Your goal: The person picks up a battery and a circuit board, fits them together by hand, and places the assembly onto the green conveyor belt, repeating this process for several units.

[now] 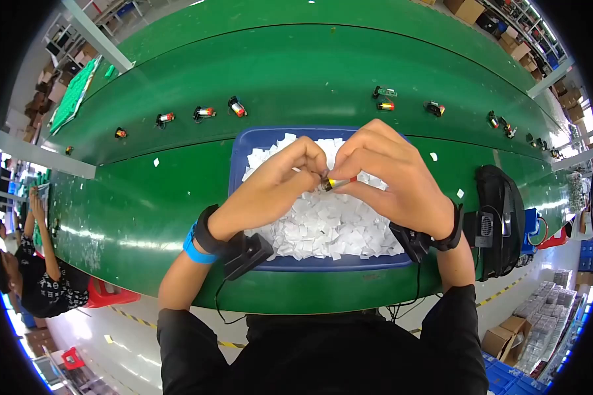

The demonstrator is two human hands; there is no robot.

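Over the middle of the blue tray [236,172], my two hands meet at a small cylindrical part [339,182] with black, yellow and red bands. My right hand [392,174] grips it between thumb and fingers. The fingers of my left hand [277,181] are pinched at its dark left end, where the fingertips hide the detail. Beneath them, many small white paper pieces [329,227] fill the tray. Each wrist wears a black strap with a black box-shaped device, and the left wrist also has a blue band [199,249].
Similar small parts [237,106] stand in a row along the green bench [158,224], some farther right [435,108]. A black bag [497,224] lies right of the tray. Cables hang at the bench's near edge. Another person [43,276] sits at the far left.
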